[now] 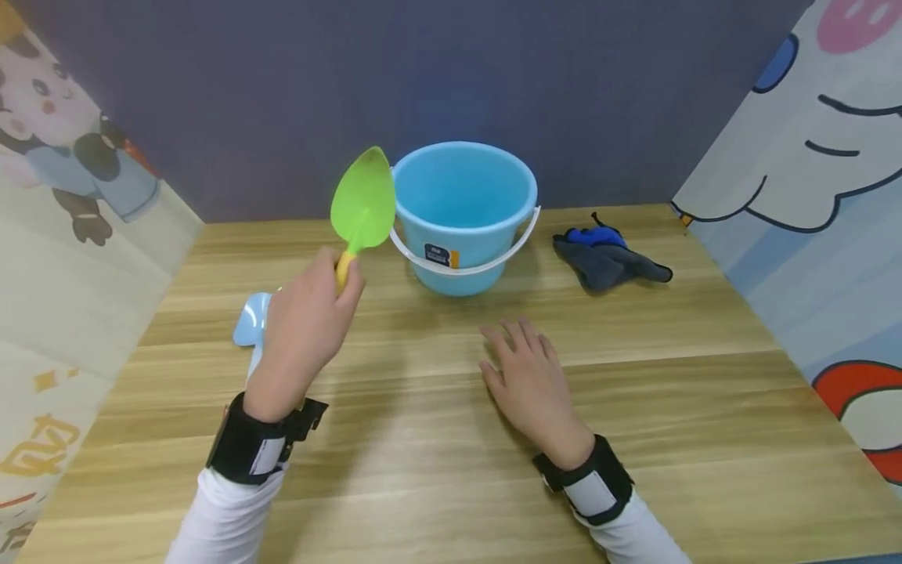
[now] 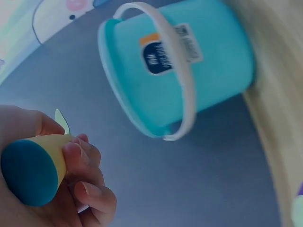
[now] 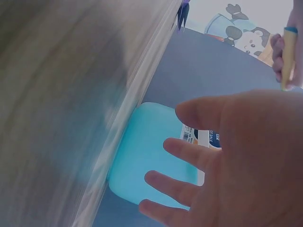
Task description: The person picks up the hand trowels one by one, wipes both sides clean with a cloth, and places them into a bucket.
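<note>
- right hand (image 1: 532,381): flat above the table (image 1: 437,470), palm down, fingers spread loosely, holds nothing
- left hand (image 1: 306,329): raised, fingers curled round yellow handle of green shovel (image 1: 363,202), blade tilted toward 1 o'clock
- blue bucket (image 1: 461,215): upright at 12 o'clock, just beside blade

Both forearms, entering at the bottom of the head view, wear white long sleeves. The left sleeve (image 1: 221,521) ends in a broad black wrist strap (image 1: 247,442) with a pale grey panel and a black block jutting from its side. The right sleeve (image 1: 637,536) ends in a matching black strap (image 1: 590,484) with a similar pale panel. Both hands are bare, without rings or gloves.
</note>
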`<state>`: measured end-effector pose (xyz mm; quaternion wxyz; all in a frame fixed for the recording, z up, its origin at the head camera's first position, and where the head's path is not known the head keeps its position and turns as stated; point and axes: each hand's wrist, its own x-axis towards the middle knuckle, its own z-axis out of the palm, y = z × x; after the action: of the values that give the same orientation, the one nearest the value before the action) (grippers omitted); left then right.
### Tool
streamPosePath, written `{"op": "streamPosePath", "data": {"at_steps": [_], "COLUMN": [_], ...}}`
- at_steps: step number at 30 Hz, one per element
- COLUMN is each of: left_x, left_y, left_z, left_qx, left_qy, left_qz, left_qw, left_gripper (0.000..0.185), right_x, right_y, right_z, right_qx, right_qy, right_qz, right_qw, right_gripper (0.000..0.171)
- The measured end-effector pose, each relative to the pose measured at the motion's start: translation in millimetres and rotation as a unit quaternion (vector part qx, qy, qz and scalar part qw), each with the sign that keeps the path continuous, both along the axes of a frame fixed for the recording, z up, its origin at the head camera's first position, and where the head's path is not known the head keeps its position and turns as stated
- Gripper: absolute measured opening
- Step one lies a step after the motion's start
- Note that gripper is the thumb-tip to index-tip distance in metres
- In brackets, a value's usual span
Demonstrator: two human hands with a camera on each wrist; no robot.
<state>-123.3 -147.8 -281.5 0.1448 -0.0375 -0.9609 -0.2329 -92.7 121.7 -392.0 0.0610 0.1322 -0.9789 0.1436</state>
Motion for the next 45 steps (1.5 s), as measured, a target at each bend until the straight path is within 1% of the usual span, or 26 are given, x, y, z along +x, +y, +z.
{"op": "streamPosePath", "data": {"at_steps": [3, 5, 10, 12, 15, 18, 20, 23, 26, 28, 31, 35, 39, 42, 45], "left_x": [-3.4, -5.0, -9.5, -11.1, -12.7, -16.3, -18.7, -21.4, -22.0, -22.3, -20.4, -12.2, -6.2, -3.8, -1.5], "left_y": [8, 14, 31, 36, 44, 49, 52, 53, 54, 55, 56, 54, 55, 61, 69], "left_z": [10.3, 19.5, 42.4, 48.2, 51.9, 51.5, 51.6, 51.1, 49.3, 47.6, 44.5, 39.8, 34.5, 30.9, 28.4], "left_qx": [0.003, 0.003, -0.017, -0.022, -0.009, 0.005, 0.009, 0.004, 0.001, 0.002, 0.010, 0.021, 0.021, 0.017, 0.014], "left_qy": [0.004, 0.010, 0.032, 0.040, 0.045, 0.056, 0.061, 0.059, 0.048, 0.045, 0.042, 0.037, 0.044, 0.051, 0.069], "left_qz": [-0.019, -0.031, -0.050, -0.053, -0.060, -0.069, -0.073, -0.072, -0.074, -0.079, -0.086, -0.083, -0.076, -0.079, -0.089], "left_qw": [0.9998, 0.9995, 0.9981, 0.9975, 0.9972, 0.9960, 0.9955, 0.9956, 0.9962, 0.9959, 0.9953, 0.9957, 0.9960, 0.9954, 0.9935], "left_gripper": [0.042, 0.041, 0.042, 0.041, 0.037, 0.036, 0.036, 0.036, 0.036, 0.037, 0.035, 0.032, 0.031, 0.032, 0.032], "right_x": [-0.8, -0.6, 0.3, 0.8, 1.3, 0.6, -1.1, -4.4, -8.2, -13.4, -27.7, -51.0, -71.8, -87.2, -103.2], "right_y": [0, -1, -2, -2, -2, -5, -8, -12, -12, -8, 4, 26, 62, 99, 132], "right_z": [0.1, 0.5, 2.1, 2.3, 2.1, 2.7, 3.5, 4.1, 6.4, 10.3, 21.1, 37.0, 45.4, 49.2, 49.4], "right_qx": [0.004, 0.003, -0.005, -0.007, -0.001, 0.016, 0.030, 0.046, 0.054, 0.063, 0.069, 0.083, 0.091, 0.081, 0.065], "right_qy": [-0.007, -0.011, -0.007, -0.003, 0.008, 0.028, 0.043, 0.062, 0.072, 0.072, 0.065, 0.036, -0.004, -0.010, -0.015], "right_qz": [-0.002, -0.004, -0.005, -0.006, -0.010, -0.013, -0.007, 0.014, 0.039, 0.049, 0.051, 0.023, -0.026, -0.068, -0.106], "right_qw": [1.000, 1.000, 1.000, 1.000, 1.000, 0.999, 0.999, 0.997, 0.995, 0.994, 0.994, 0.996, 0.995, 0.994, 0.992], "right_gripper": [0.049, 0.049, 0.049, 0.049, 0.049, 0.048, 0.048, 0.047, 0.049, 0.050, 0.050, 0.051, 0.060, 0.066, 0.072]}}
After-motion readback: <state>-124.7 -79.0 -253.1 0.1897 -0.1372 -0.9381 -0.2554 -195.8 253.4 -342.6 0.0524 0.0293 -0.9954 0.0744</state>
